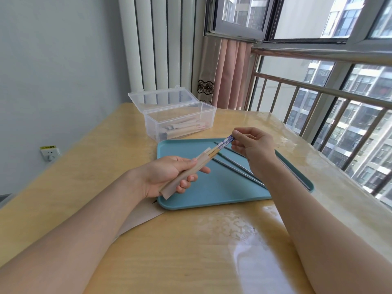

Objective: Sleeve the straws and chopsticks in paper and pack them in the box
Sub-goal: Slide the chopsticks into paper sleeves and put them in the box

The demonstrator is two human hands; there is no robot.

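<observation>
- left hand (pixel 167 177) gripping paper sleeve (pixel 182 177)
- right hand (pixel 252 147) pinching chopsticks (pixel 222 145), lower ends inside sleeve
- both above blue tray (pixel 212 194)

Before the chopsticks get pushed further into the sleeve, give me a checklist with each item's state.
1. Left hand grips the paper sleeve: ok.
2. Right hand pinches the patterned end of the chopsticks: ok.
3. Chopstick tips already inside the sleeve mouth: ok.
4. Both chopsticks fully seated in the sleeve: not ok, the patterned end and some wood still stick out.
5. Clear box open, lid up, to receive them: ok.
6. Room left in the box: cannot tell.
</observation>
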